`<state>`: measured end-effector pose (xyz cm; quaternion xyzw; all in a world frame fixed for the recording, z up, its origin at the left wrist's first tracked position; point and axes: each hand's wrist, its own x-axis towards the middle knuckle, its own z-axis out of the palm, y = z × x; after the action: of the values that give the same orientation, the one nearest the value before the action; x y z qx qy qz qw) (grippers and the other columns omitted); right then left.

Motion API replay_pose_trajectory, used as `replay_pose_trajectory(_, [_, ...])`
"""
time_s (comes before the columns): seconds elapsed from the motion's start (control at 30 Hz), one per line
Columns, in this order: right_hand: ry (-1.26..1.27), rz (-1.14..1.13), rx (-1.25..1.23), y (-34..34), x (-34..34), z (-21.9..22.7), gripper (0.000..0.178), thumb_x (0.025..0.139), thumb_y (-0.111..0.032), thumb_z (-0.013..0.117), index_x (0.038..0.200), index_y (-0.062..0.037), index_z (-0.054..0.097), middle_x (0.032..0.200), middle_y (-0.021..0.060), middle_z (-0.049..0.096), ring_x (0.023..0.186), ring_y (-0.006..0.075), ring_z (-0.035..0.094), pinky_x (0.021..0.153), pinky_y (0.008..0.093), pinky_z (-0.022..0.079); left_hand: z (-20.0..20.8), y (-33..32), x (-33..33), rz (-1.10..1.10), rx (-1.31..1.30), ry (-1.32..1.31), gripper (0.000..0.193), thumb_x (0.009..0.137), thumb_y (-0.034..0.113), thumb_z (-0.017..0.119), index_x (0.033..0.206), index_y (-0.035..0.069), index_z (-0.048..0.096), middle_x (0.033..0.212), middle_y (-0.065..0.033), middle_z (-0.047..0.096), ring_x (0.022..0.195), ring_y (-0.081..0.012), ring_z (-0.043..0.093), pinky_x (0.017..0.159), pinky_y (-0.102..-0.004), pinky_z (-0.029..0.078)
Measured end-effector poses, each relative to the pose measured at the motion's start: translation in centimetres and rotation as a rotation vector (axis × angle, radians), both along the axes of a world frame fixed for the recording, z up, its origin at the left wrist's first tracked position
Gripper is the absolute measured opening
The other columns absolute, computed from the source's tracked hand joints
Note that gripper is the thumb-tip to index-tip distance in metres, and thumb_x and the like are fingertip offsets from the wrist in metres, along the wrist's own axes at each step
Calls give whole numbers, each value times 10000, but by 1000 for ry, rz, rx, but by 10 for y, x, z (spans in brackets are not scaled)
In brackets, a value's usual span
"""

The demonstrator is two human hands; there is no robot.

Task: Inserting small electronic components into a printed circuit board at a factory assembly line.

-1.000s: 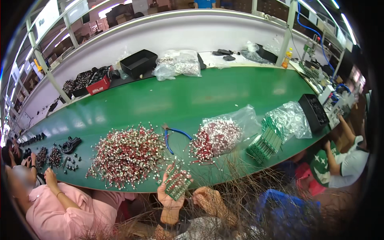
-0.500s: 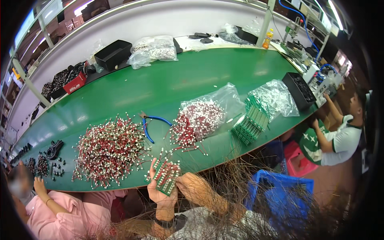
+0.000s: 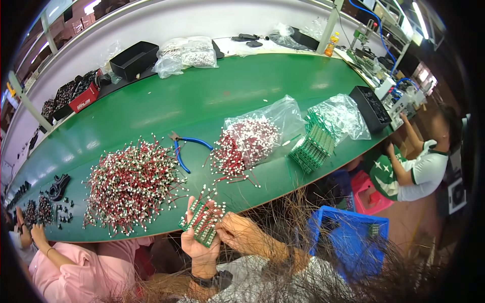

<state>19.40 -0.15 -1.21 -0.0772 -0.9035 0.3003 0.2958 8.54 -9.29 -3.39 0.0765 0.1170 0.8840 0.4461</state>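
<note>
Many red wires (image 3: 134, 189) are lying in a heap on the green table (image 3: 242, 81), with blue pliers (image 3: 195, 141) beside them. The left hand (image 3: 198, 246) is holding a green board (image 3: 206, 234) with wires (image 3: 203, 212) across it, at the table's near edge. The right hand (image 3: 243, 234) is curling its fingers at the board's right side; I cannot tell whether it is holding anything. Further right, more boards (image 3: 313, 149) are lying stacked.

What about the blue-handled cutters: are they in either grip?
No, the cutters lie on the green table, apart from both the left grip and the right grip.
</note>
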Motion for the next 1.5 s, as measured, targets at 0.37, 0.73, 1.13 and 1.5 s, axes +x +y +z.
replay_pose_trajectory(0.37, [-16, -73, -221, 13, -10, -4, 176, 821, -54, 692, 837, 17, 532, 784, 162, 520, 672, 353, 543, 597, 419, 444, -9, -15, 4, 3, -17, 0, 889, 779, 207, 585, 1515, -39, 153, 1428, -288, 414, 1307, -412, 451, 1125, -491, 360])
replay_pose_trajectory(0.73, [-94, -75, -203, 8, -8, -7, 220, 851, -155, 653, 901, 11, 516, 835, 175, 502, 759, 375, 517, 675, 463, 427, -22, -24, 5, 27, -138, 94, 924, 735, 152, 622, 1502, -73, 158, 1452, -288, 383, 1316, -385, 452, 1106, -452, 382])
replay_pose_trajectory(1.13, [-160, -54, -187, 7, -4, 2, 272, 798, -149, 685, 942, 17, 525, 876, 177, 519, 802, 382, 544, 695, 463, 456, -17, -17, 7, 2, -147, 207, 995, 698, 177, 670, 1499, -102, 150, 1460, -320, 358, 1331, -417, 435, 1128, -484, 359])
replay_pose_trajectory(1.5, [-35, 34, -176, 12, -2, 0, 275, 744, -46, 693, 952, 20, 526, 866, 173, 522, 763, 381, 547, 670, 450, 481, -8, -15, 11, 7, -101, 230, 1011, 677, 164, 689, 1493, -115, 162, 1471, -326, 348, 1355, -421, 410, 1132, -488, 357])
